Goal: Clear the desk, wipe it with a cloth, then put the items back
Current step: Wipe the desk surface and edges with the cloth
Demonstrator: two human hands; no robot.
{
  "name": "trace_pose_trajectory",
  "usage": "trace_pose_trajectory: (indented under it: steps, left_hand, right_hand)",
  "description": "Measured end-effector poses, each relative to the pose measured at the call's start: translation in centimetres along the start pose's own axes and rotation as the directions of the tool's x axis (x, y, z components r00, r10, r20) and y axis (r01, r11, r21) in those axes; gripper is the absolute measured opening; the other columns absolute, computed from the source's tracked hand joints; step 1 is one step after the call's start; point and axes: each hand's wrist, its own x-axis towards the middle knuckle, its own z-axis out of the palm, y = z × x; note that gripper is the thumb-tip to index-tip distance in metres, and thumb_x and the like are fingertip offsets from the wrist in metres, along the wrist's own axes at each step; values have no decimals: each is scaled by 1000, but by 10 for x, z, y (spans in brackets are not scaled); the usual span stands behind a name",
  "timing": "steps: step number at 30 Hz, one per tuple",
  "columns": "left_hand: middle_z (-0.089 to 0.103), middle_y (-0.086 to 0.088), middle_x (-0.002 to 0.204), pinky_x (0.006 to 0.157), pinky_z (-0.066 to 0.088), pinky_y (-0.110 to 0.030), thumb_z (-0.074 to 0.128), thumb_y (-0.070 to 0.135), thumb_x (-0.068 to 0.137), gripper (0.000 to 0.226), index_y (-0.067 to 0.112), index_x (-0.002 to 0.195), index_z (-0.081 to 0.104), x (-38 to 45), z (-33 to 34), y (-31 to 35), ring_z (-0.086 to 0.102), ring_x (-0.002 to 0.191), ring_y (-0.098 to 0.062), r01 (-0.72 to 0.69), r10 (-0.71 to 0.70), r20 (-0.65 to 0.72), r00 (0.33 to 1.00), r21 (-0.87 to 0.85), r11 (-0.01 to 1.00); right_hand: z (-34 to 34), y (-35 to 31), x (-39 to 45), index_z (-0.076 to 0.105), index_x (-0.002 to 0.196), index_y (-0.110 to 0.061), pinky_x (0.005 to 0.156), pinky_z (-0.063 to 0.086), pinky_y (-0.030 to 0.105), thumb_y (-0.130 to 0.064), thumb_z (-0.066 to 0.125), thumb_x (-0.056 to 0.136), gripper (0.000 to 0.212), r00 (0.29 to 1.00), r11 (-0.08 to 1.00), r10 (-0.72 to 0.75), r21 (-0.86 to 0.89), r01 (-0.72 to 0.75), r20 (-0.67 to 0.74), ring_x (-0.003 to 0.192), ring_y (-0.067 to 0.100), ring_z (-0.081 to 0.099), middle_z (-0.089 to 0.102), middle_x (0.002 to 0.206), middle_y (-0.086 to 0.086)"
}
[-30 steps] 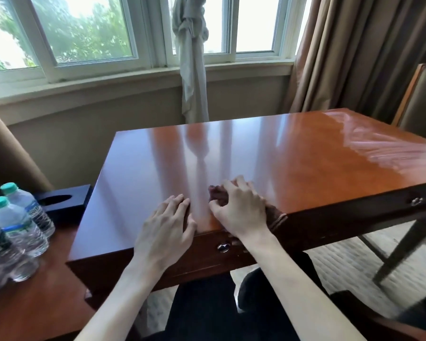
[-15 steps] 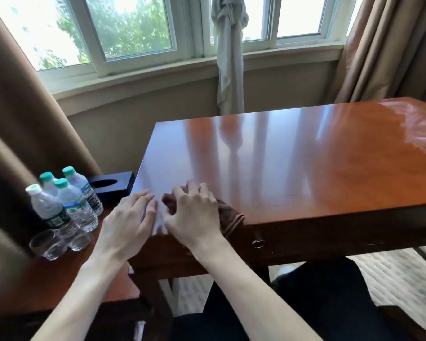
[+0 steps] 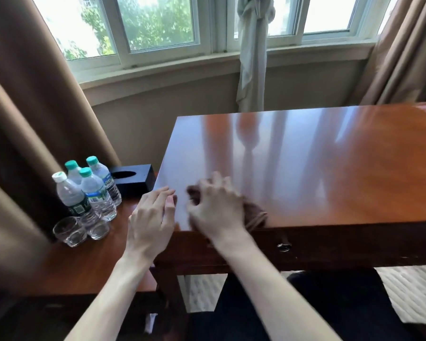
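While the desk (image 3: 317, 168) shows a bare, glossy top, we judge the clearing step done and the wiping step near its end or in hand. We press our right hand (image 3: 214, 210) down on the brown cloth (image 3: 255, 216), fingers curled over it, at the near left corner of the desk, just behind the front edge. We hold our left hand (image 3: 150, 217) open and flat, fingers together, touching that same corner beside the cloth and clamped on nothing; the two hands sit near each other but apart. Still to do, as we judge it: finish the wipe and return the items. These stand on the lower side table (image 3: 67, 264) to our left: four bottles (image 3: 89, 190), two glasses (image 3: 70, 231) in front of them, and a black tissue box (image 3: 133, 179) behind. Most of the cloth is hidden under our right hand, so its fold cannot be made out. Both hands are blurred. The right end of the desk is cut off by the frame edge, so we cannot tell whether anything remains there, nor which areas have been wiped.
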Motion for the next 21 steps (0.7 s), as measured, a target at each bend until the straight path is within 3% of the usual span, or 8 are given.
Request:
trace_pose_trajectory:
  steps: [3,6,9,12,14,17,21]
  left_hand:
    - [62,1,131,107,43,-40,22,36,101,52,19,121,66,1,-2,-8,54,124,-16,95,-102,-25,994,-206,974]
    - [59,1,136,117,30,-33,25,35,101,51,15,125,65,2,-4,-4,49,131,-14,61,-60,16,998,-84,995]
    - [60,-1,136,121,25,-43,31,35,97,51,13,128,65,10,4,27,49,131,-17,-71,63,83,995,99,993]
    - [52,7,144,112,37,-35,34,40,101,47,20,137,58,24,38,94,42,135,-12,-166,151,283,947,29,986]
    - [47,8,148,111,35,-31,36,41,102,45,23,139,55,31,71,148,38,138,-10,-267,273,371,888,-68,961]
    - [45,3,151,112,32,-31,38,41,102,44,25,139,54,35,112,216,35,141,-15,-390,401,422,813,-116,913]
    - [49,-4,146,112,32,-33,38,41,100,41,22,132,55,43,149,258,40,137,-22,-478,459,471,753,-88,874]
  right_hand:
    - [11,-39,0,69,96,-22,75,52,40,-46,61,85,28,990,984,-111,147,97,90,94,32,57,60,100,3]
    - [-11,-1,-2,67,102,-28,78,52,38,-49,61,82,30,980,977,-129,191,99,150,103,26,57,58,106,-3]
    - [-43,80,3,67,102,-28,82,51,39,-49,66,79,31,995,993,34,112,-44,88,107,26,59,59,106,-3]
    - [-83,166,5,71,109,-32,85,48,39,-44,72,80,32,967,967,252,33,-253,25,111,30,60,62,111,0]
    - [-107,221,0,72,109,-33,87,49,41,-43,72,79,31,933,933,356,-27,-358,-54,111,33,61,63,112,0]
    - [-144,299,-14,72,106,-30,87,53,46,-45,70,79,31,837,849,510,-41,-527,-197,106,40,62,62,108,7]
    - [-183,362,-25,72,102,-25,84,51,45,-45,68,79,31,679,701,676,-33,-712,-287,103,44,61,61,107,12]
